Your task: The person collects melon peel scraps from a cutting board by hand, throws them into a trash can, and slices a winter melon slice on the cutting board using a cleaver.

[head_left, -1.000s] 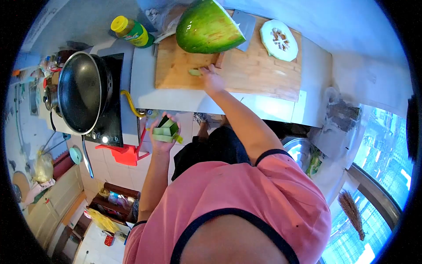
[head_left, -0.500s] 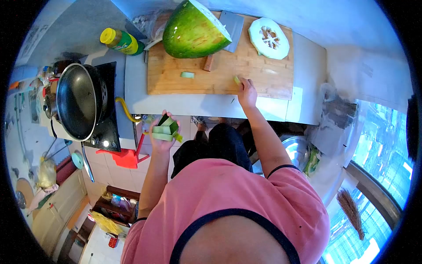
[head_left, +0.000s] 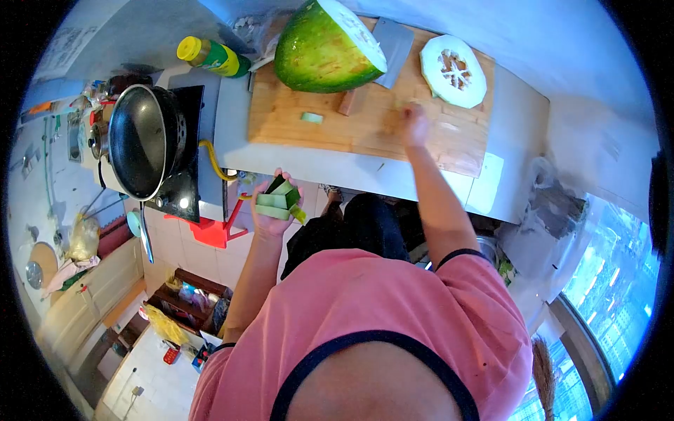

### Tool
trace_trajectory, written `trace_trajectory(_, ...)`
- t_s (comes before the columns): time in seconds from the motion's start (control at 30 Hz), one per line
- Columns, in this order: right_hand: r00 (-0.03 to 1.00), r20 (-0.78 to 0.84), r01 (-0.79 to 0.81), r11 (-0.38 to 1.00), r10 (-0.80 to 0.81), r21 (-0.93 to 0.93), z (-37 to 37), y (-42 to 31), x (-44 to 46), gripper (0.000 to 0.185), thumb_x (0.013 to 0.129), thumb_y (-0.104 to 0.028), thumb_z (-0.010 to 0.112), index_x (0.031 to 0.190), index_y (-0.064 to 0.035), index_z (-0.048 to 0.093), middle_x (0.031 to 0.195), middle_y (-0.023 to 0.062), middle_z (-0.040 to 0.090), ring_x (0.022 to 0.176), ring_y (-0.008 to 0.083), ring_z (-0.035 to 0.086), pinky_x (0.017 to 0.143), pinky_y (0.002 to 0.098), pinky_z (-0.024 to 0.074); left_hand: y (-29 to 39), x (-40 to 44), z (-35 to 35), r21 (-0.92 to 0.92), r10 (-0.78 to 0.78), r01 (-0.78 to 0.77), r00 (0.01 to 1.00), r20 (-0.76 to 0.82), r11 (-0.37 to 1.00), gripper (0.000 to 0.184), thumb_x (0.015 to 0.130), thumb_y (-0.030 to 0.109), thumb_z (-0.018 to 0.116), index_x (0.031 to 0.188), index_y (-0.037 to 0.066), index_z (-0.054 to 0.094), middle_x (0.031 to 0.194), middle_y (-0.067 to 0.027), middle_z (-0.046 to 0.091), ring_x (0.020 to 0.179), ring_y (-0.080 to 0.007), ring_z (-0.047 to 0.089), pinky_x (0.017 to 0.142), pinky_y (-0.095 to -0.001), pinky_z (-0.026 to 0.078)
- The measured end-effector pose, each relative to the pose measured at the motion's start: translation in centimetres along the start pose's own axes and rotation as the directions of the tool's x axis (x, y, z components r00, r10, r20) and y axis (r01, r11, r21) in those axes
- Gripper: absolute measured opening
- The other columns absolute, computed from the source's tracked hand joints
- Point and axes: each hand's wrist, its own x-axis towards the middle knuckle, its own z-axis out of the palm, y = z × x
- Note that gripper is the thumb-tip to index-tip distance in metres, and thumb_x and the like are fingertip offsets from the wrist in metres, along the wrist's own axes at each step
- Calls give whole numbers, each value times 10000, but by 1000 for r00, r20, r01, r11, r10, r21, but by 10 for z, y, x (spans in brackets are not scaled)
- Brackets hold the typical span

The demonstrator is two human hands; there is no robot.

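You've got a stack of winter melon pieces (head_left: 278, 204) cupped in your left hand (head_left: 269, 224), fingers curled up round them, held in front of you just off the table's (head_left: 309, 154) near edge. Prob cupped like that bc the pcs are loose w/ flat cut sides, so a level palm keeps them from sliding; dark green rind shows on at least one.

Your right hand (head_left: 414, 125) is over the cutting board (head_left: 281, 119), R of the cleaver's (head_left: 394, 53) wooden handle. It's blurred, so can't tell if the fingers are pinching smth or free. One small green piece (head_left: 312, 117) lies on the board, L of that handle.

The big cut winter melon (head_left: 324, 57) sits at the back L of the board, prob to leave the front for handwork. It hides the cleaver's middle; can't tell if it's touching. Handle pts your way, prob for an easy grab. Round melon slice (head_left: 453, 71) lies flat at back R, seed hollow up, prob most stable on its cut face. Yellow-capped bottle (head_left: 222, 60) stands off-board, back L, likely out of the way.
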Motion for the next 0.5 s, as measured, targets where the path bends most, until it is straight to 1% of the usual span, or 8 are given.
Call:
trace_trajectory(0.07,971,236,18,999,-25,30,15,-49,-34,84,786,-115,556,843,-59,582,836,177,579,758,356,570,637,455,465,-5,-4,0,9,21,-21,1000,-9,1000,337,824,243,515,1121,88,547,1055,-67,571,1007,-223,547,948,-434,397)
trace_trajectory(0.13,939,303,96,971,-161,219,39,-78,-63,128,731,12,550,792,-93,592,757,141,575,667,321,572,579,415,464,-8,-4,1,19,35,-34,999,-7,999,339,822,243,514,1122,88,545,1053,-67,570,1009,-222,545,949,-433,396)
trace_trajectory(0.23,941,276,120,957,-194,264,37,-88,-66,127,737,-2,556,830,-76,599,758,136,568,674,319,569,594,414,464,-8,-4,1,15,32,-32,999,-8,999,341,819,246,515,1119,87,553,1048,-64,570,1011,-221,542,951,-429,395)
trace_trajectory(0.3,993,104,26,970,-52,241,25,-61,-39,132,746,-19,575,866,-62,606,746,140,573,673,315,571,602,410,459,-7,-5,2,16,60,-60,998,1,998,345,818,249,518,1120,85,556,1045,-68,569,1012,-222,542,951,-424,395)
trace_trajectory(0.33,975,200,-134,970,93,202,8,-52,-17,117,759,-39,595,876,-43,607,750,151,592,686,314,571,615,404,458,-6,-5,0,9,66,-66,998,-3,998,345,818,249,518,1120,85,556,1045,-68,569,1012,-222,542,951,-424,395)
trace_trajectory(0.37,986,124,-129,984,114,123,10,-27,-7,91,768,-52,589,855,-40,611,729,151,594,681,301,568,615,393,461,-4,-7,-3,-15,71,-71,997,-9,997,350,819,251,518,1124,84,554,1045,-71,570,1013,-225,543,950,-424,396)
trace_trajectory(0.47,989,99,-126,982,113,141,14,-37,-9,69,752,-52,585,816,-44,609,707,144,583,684,298,569,596,385,457,-4,-9,-9,-29,79,-80,997,-16,996,359,821,254,516,1133,81,550,1044,-75,572,1013,-228,545,949,-425,396)
trace_trajectory(0.5,988,144,-85,973,54,216,26,-46,-24,49,733,-52,576,773,-64,602,711,137,571,700,302,582,582,390,459,-3,-11,-10,-21,85,-85,996,-22,996,362,822,254,514,1138,80,548,1042,-77,574,1011,-228,547,948,-426,396)
